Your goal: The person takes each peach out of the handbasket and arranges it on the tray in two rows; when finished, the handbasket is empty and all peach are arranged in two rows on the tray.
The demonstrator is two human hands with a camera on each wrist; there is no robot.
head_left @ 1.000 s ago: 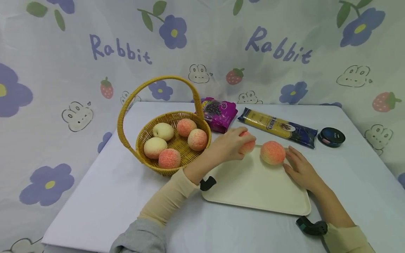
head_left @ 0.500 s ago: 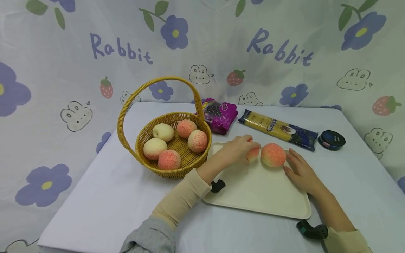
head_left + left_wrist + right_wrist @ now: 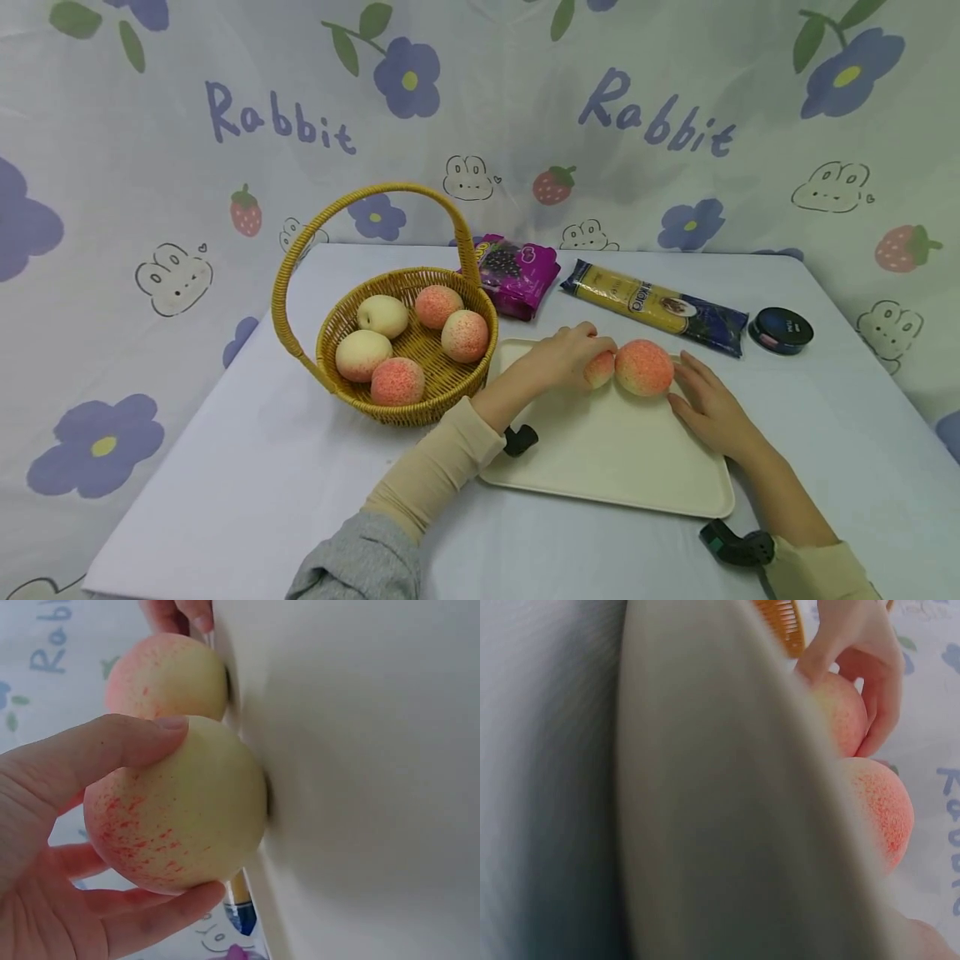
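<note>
Holding a round pink-and-cream peach (image 3: 597,372), the left hand (image 3: 561,358) sits farther right than a second ago, beside another such peach (image 3: 645,367). The right hand (image 3: 714,412) stays loosely spread.

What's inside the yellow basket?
Inside the basket I can see five peaches: two mostly pale, three pinker. Some woven floor shows between them. The floor right underneath the peaches can't be seen, because they cover it.
</note>
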